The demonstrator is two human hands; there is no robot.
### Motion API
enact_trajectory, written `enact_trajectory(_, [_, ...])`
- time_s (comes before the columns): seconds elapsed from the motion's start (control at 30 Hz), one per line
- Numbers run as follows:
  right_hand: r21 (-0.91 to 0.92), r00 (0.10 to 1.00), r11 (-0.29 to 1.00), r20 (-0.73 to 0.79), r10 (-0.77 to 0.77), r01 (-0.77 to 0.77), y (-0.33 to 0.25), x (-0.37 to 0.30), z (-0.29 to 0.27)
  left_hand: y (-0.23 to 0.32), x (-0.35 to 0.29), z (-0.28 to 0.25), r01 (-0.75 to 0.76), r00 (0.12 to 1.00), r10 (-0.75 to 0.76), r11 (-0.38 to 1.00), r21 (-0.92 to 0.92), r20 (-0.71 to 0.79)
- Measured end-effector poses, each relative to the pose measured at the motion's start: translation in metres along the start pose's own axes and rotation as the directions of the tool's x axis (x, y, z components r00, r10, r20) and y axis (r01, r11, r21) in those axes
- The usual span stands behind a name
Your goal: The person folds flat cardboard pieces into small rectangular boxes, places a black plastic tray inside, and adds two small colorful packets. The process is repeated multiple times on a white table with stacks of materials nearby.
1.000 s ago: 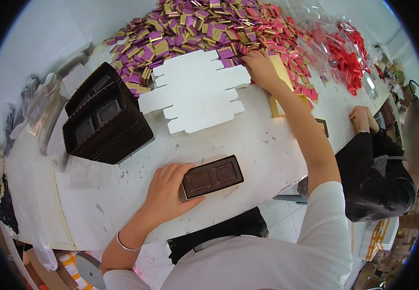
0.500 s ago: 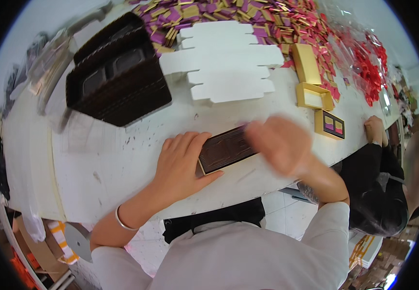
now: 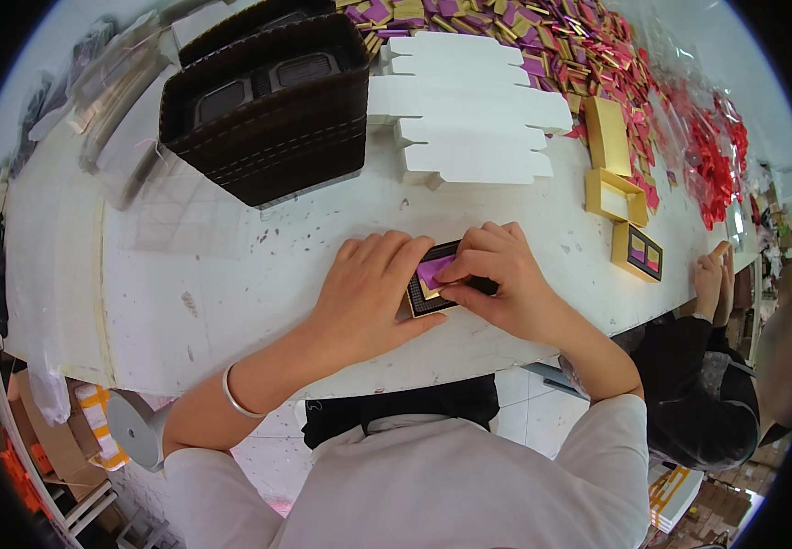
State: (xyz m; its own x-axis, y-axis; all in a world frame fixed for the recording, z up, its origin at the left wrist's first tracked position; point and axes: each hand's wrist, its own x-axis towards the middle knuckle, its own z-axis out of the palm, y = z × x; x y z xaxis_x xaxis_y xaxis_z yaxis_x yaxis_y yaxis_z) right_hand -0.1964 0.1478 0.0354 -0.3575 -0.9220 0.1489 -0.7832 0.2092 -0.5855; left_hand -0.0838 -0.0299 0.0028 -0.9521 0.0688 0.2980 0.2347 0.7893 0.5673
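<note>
Shiny gold-purple packet [image 3: 433, 272], textured plastic tray [image 3: 427, 306], matt paperboard cartons [image 3: 474, 110].

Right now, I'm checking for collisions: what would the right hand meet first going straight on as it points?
The flat purple and gold square it apparently touches; beyond, probably the left hand, depth unclear.

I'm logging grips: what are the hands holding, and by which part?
The left hand grips the dark-lined box around its left end. The right hand appears to pinch the purple-and-gold piece by its right edge.
</note>
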Motion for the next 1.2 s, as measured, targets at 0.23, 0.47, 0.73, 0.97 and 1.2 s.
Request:
enact_trajectory(0.23, [-0.040, 0.984, 0.991, -0.116, -0.134, 0.130, 0.000, -0.004, 0.003, 0.000, 0.001, -0.002, 0.054, 0.997, -0.052, 0.998, -0.035, 0.065])
enact_trajectory(0.47, [-0.238, 0.956, 0.932, -0.038, -0.290, 0.273, 0.012, 0.005, 0.004, 0.000, 0.001, -0.004, 0.041, 0.998, -0.039, 0.998, -0.038, 0.052])
enact_trajectory(0.73, [-0.274, 0.970, 0.941, -0.080, -0.230, 0.201, -0.009, 0.001, 0.004, 0.000, -0.001, -0.001, 0.041, 0.999, -0.040, 0.999, -0.016, 0.028])
enact_trajectory(0.97, [-0.494, 0.939, 0.821, -0.024, -0.342, 0.286, -0.018, 0.013, 0.016, -0.003, -0.002, 0.000, 0.030, 0.999, -0.030, 0.999, -0.030, 0.016])
enact_trajectory(1.2, [-0.010, 0.997, 0.997, -0.001, 0.080, -0.080, -0.005, 0.033, 0.003, -0.003, -0.002, -0.001, 0.029, 0.999, -0.028, 0.999, -0.024, 0.027])
